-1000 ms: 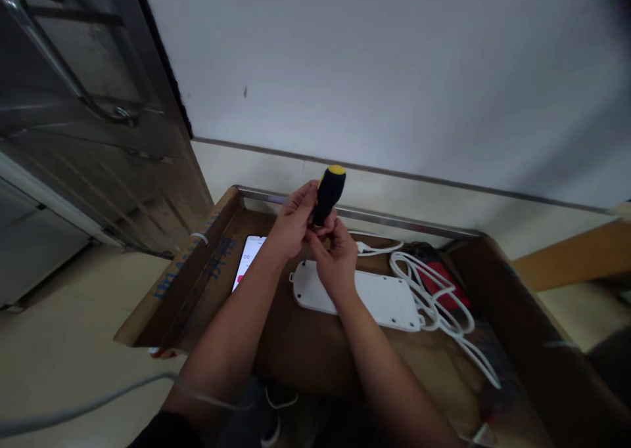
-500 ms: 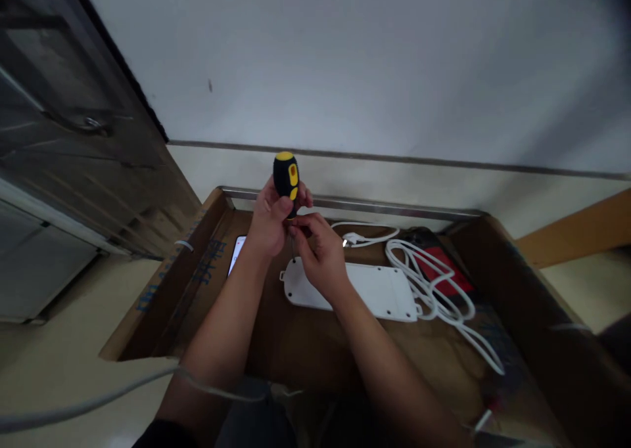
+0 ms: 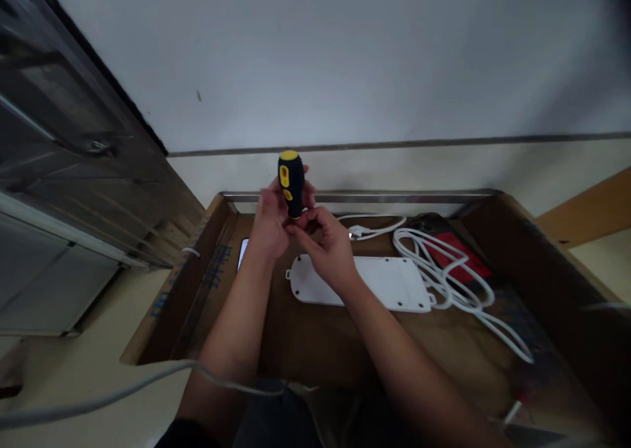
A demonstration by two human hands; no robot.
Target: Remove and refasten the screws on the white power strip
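Head view: my left hand (image 3: 269,228) is closed around the screwdriver (image 3: 292,184), which stands upright above my palm. Its long axis is nearly vertical, with the yellow-capped end pointing up and the lower end pointing down into my fingers, hiding any shaft. My right hand (image 3: 328,251) curls in just below, though I cannot tell whether it grips. Under my hands lie a white power strip (image 3: 359,282) and a phone (image 3: 242,254), with white cable (image 3: 503,336) to the right, all inside a cardboard box (image 3: 182,297).
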